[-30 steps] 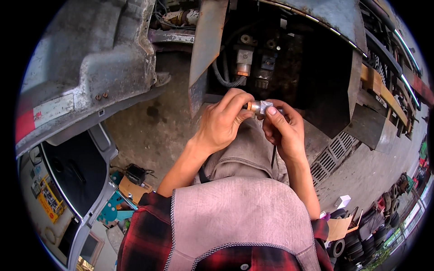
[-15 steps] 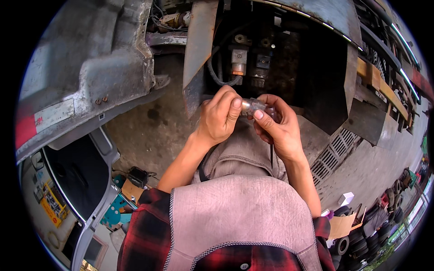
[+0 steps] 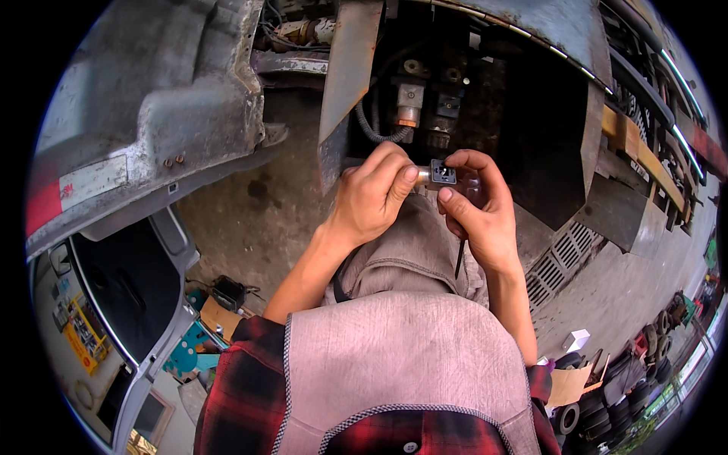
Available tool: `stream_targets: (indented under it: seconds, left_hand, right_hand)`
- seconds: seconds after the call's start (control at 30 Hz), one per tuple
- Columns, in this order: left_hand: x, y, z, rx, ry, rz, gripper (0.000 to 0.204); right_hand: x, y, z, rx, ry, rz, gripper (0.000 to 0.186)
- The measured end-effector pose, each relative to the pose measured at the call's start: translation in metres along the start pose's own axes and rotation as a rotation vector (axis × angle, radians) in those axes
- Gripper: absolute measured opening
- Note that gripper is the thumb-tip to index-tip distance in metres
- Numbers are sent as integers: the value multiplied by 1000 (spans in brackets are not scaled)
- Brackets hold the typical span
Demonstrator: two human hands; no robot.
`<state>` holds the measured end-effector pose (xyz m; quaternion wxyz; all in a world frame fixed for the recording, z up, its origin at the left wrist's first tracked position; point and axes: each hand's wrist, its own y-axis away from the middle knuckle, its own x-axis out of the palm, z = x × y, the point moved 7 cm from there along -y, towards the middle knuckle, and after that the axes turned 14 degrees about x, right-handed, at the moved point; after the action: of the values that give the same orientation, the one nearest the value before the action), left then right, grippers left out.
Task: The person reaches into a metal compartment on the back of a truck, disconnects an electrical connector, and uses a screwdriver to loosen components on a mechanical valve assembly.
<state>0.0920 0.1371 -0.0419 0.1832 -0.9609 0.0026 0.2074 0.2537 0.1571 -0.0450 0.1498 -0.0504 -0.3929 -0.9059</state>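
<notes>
Both hands meet in front of the open machine bay (image 3: 485,114), above the person's knees, with a small part between them. The left hand (image 3: 371,199) is curled around a short metal cylinder (image 3: 422,176), thumb and fingers closed on it so that only its end shows. The right hand (image 3: 479,212) pinches a small dark square plug (image 3: 443,172) at that end, forefinger on top and thumb below, the other fingers bent loosely; a thin dark rod (image 3: 459,259) (perhaps a small screwdriver, too slim to tell) hangs down from its palm. Plug and cylinder touch, end to end, but whether the plug is seated fully or only offered up I cannot tell. As a judgement, the work is midway: the part is out of the bay and in hand, being fitted or freed at its plug, and nothing yet joins it to the valves (image 3: 409,98) and hose (image 3: 371,130) just beyond the hands. Left of the bay a grey body panel (image 3: 152,114) hangs over the bare concrete floor (image 3: 250,212)
</notes>
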Motion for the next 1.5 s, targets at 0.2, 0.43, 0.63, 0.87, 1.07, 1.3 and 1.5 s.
stream_targets:
  seconds: [0.2, 0.43, 0.63, 0.87, 1.07, 1.3, 1.5]
  left_hand:
    - [0, 1, 0, 19, -47, 40, 29]
    - [4, 9, 5, -171, 128, -124, 28]
    - [8, 12, 13, -416, 233, -73, 30]
    - [11, 15, 6, -373, 502, -69, 27]
    - [12, 17, 10, -309, 379, -23, 25]
    - [11, 18, 12, -391, 282, -20, 26]
    - [12, 19, 4, -279, 443, -78, 29]
  right_hand:
    - [0, -3, -2, 181, -5, -2, 35]
    - [-1, 3, -3, 17, -20, 69, 34]
    - [0, 4, -11, 18, 21, 101, 35]
    - [-1, 6, -11, 18, -53, 119, 33]
    - [-5, 8, -15, -55, 73, 44, 31]
    - [-2, 10, -12, -228, 197, 5, 30]
    - [-7, 11, -13, -179, 112, -3, 30]
